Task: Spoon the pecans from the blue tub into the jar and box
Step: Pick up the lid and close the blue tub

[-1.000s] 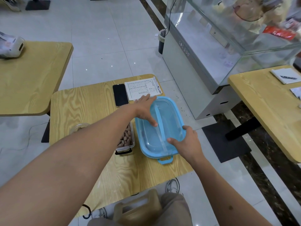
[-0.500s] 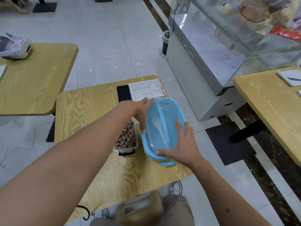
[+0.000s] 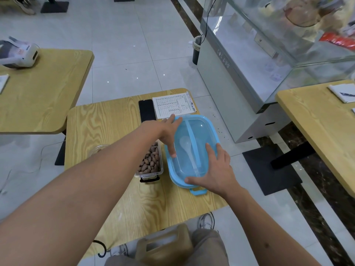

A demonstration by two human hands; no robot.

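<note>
Blue tub (image 3: 208,131) under both spread hands, pecans (image 3: 150,162) alongside.

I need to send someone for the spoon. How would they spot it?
Find the near wooden table and the blue tub both hands rest on. The white spoon lies inside it, seen through the clear lid, the only utensil there.
</note>
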